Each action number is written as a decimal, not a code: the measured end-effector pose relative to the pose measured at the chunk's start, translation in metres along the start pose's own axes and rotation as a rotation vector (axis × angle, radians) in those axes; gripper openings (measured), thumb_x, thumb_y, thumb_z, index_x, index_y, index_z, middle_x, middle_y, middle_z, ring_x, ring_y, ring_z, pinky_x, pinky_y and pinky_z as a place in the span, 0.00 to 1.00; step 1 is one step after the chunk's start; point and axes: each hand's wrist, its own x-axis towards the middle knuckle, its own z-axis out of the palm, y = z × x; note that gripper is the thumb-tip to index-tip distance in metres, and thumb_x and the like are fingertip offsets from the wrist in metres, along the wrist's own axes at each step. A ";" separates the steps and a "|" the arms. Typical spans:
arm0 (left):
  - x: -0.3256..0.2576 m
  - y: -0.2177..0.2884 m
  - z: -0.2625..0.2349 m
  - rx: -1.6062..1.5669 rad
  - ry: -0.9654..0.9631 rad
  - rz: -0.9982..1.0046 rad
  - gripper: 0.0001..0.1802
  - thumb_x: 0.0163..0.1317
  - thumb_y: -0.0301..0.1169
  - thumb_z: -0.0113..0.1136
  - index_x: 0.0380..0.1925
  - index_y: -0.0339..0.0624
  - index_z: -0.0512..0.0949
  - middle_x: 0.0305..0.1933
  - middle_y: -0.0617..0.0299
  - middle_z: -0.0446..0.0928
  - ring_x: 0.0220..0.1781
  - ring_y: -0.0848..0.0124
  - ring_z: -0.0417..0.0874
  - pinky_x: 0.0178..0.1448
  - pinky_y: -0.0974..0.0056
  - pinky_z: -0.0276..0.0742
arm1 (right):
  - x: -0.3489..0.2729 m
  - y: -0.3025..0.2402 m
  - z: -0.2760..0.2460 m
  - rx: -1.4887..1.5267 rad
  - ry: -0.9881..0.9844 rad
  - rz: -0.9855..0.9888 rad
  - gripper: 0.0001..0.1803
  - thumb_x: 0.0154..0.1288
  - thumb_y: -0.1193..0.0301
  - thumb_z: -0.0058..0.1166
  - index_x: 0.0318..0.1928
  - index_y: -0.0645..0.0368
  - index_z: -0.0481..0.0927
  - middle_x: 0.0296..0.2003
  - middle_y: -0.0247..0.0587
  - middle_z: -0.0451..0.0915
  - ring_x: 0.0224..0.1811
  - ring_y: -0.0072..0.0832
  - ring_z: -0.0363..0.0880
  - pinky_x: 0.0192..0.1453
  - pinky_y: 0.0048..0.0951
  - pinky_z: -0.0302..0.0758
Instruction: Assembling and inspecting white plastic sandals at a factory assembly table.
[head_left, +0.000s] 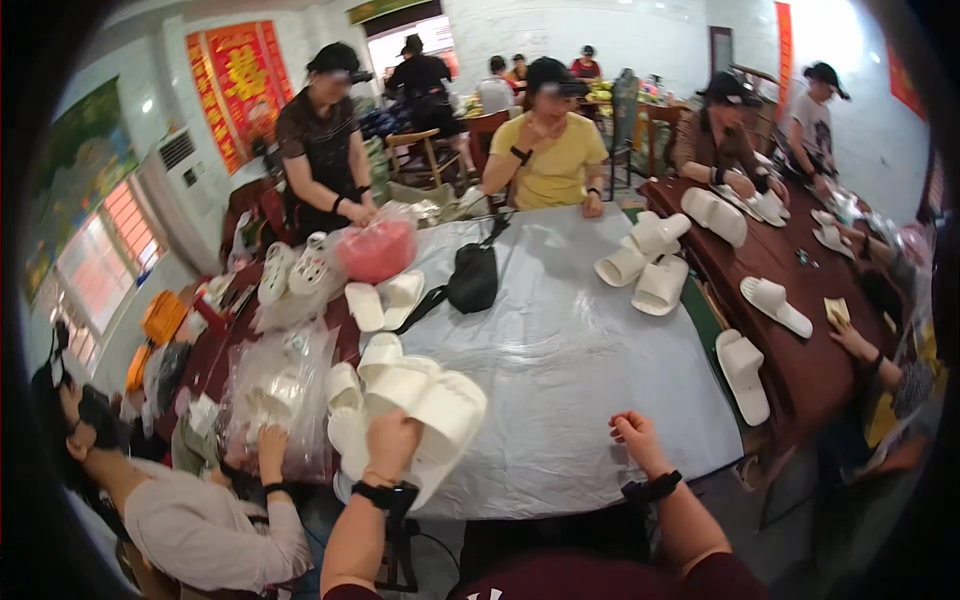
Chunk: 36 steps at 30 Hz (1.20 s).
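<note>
At the near left a seated person (190,520) fusses with clear plastic bags (275,395) heaped at the counter's left edge, crowding the space beside the wearer. The left hand (392,442) is closed over the near end of a stack of white slippers (420,405), which sits on the grey sheet (560,350) at the near-left part of the counter (800,370), its near end about at the sheet's near edge. That is the risk I would watch: the stack is loose and uneven, and a tug toward the body could spill the outer slippers off the near edge or into the bags. Further in, a black pouch (473,278) with a trailing strap lies mid-sheet, and a strap like that could snag on a sweeping arm. The right hand (637,432) rests curled into a loose fist on the sheet at the near edge, holding nothing that I can see. Between the two hands and out to the middle the sheet is bare, the best open room. On the right, more white slippers (645,262) cluster far off, and one slipper (743,375) lies by the sheet's right edge on dark wood.
</note>
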 end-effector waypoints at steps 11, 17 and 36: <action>0.016 -0.113 0.002 0.166 0.070 -0.243 0.34 0.53 0.32 0.60 0.60 0.30 0.66 0.50 0.39 0.76 0.52 0.46 0.77 0.56 0.52 0.72 | 0.064 -0.052 -0.180 -0.966 0.828 -0.728 0.11 0.53 0.76 0.55 0.39 0.63 0.78 0.40 0.50 0.76 0.47 0.46 0.73 0.52 0.39 0.70; 0.007 -0.104 0.000 0.148 0.109 -0.203 0.30 0.54 0.31 0.60 0.58 0.31 0.68 0.51 0.42 0.75 0.53 0.47 0.75 0.58 0.52 0.71 | 0.089 -0.044 -0.218 -0.931 0.784 -0.418 0.11 0.50 0.74 0.55 0.36 0.64 0.80 0.42 0.54 0.77 0.49 0.45 0.74 0.55 0.37 0.70; -0.046 0.038 0.037 -0.492 -0.043 -0.021 0.21 0.57 0.31 0.62 0.50 0.37 0.75 0.45 0.52 0.77 0.48 0.60 0.78 0.49 0.59 0.75 | 0.001 -0.085 -0.025 0.216 0.171 -0.232 0.23 0.60 0.78 0.50 0.58 0.65 0.72 0.31 0.30 0.74 0.30 0.16 0.69 0.35 0.16 0.65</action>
